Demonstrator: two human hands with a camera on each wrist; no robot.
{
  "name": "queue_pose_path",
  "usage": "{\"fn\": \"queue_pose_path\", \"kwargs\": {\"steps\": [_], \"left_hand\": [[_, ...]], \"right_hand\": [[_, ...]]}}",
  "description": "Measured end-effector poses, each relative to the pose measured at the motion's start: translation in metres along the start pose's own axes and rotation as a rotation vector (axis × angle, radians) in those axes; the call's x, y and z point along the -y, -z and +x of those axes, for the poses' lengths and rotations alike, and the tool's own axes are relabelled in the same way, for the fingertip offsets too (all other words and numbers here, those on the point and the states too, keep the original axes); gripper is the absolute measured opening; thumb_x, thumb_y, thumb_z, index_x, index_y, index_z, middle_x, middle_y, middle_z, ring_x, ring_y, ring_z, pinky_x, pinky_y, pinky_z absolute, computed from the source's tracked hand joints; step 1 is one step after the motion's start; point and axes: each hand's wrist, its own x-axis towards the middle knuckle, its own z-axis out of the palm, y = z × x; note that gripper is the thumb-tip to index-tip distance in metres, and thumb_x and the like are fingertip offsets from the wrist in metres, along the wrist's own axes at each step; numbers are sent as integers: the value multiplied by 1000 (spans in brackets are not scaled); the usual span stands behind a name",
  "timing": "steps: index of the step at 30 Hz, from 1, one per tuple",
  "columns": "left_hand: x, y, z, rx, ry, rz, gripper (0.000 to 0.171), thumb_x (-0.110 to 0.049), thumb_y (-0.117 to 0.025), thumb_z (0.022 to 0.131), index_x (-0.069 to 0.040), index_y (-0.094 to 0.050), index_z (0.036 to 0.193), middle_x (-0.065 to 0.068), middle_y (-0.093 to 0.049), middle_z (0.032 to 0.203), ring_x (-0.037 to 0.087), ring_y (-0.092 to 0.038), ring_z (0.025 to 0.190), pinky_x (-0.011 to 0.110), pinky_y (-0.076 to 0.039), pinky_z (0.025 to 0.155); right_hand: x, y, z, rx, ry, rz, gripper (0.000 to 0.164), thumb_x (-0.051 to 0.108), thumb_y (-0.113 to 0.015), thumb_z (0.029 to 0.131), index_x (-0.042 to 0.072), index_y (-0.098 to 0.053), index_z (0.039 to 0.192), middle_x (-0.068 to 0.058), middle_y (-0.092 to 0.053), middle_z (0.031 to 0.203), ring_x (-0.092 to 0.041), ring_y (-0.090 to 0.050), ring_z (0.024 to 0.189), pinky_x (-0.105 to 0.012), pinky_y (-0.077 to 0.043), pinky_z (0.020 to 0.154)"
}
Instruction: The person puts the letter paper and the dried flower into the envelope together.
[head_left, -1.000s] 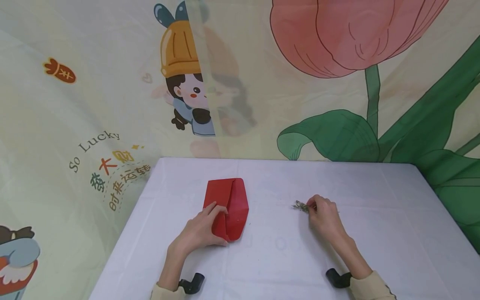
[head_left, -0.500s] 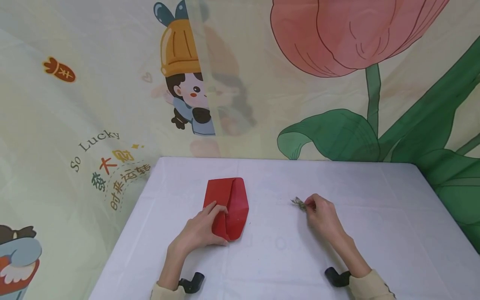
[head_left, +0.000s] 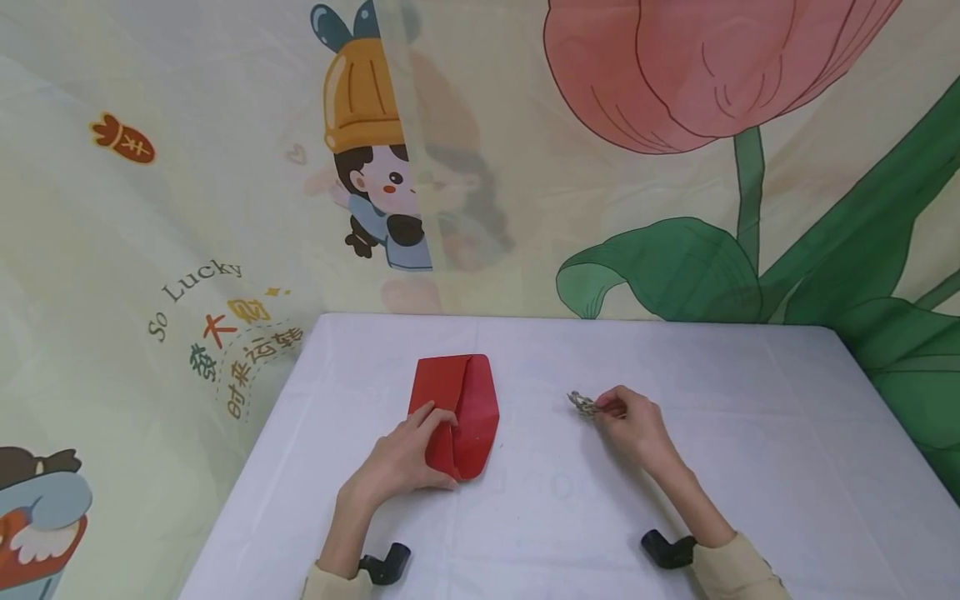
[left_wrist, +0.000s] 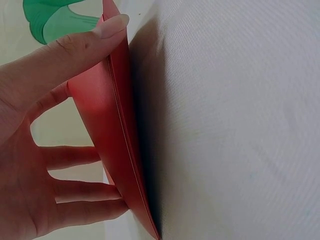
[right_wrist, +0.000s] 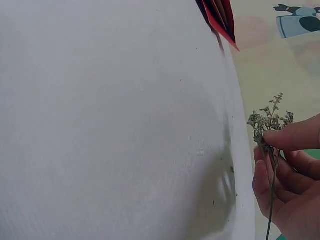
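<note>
A red paper envelope lies left of the table's middle with its flap unfolded to the right. My left hand grips it across its near half, the thumb on the near edge and the fingers over the front. In the left wrist view the envelope stands edge-on between thumb and fingers. My right hand pinches a small sprig of dried flowers to the right of the envelope. The right wrist view shows grey-green flower heads under the thumb and a thin stem hanging below.
A white cloth covers the table. Tiny dark crumbs lie on it below the right hand. Behind hangs a printed curtain with a pink flower and cartoon figures. Black wrist mounts sit by both sleeves.
My right hand has moved left with the dried flowers, closer to the envelope. My left hand keeps its grip on the envelope in nearly the same spot.
</note>
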Motion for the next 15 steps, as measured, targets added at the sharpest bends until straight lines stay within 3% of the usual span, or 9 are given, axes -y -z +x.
{"fn": "queue_pose_path", "kwargs": {"steps": [11,15], "left_hand": [[-1,0,0,4,13,-2,78,-35,-98,64,-33,-54,130,13,-43,157,39,-47,138,59,-57,88],[-1,0,0,4,14,-4,78,-35,-98,64,-34,-54,130,13,-43,158,39,-47,138,59,-57,88]], "right_hand": [[12,-7,2,28,-18,87,14,-6,-72,88,-1,-69,100,-14,-72,94,-24,-69,87,-37,-57,79],[17,-12,5,49,-49,137,13,-4,-72,89,0,-69,101,-14,-73,96,-23,-70,88,-32,-58,77]]}}
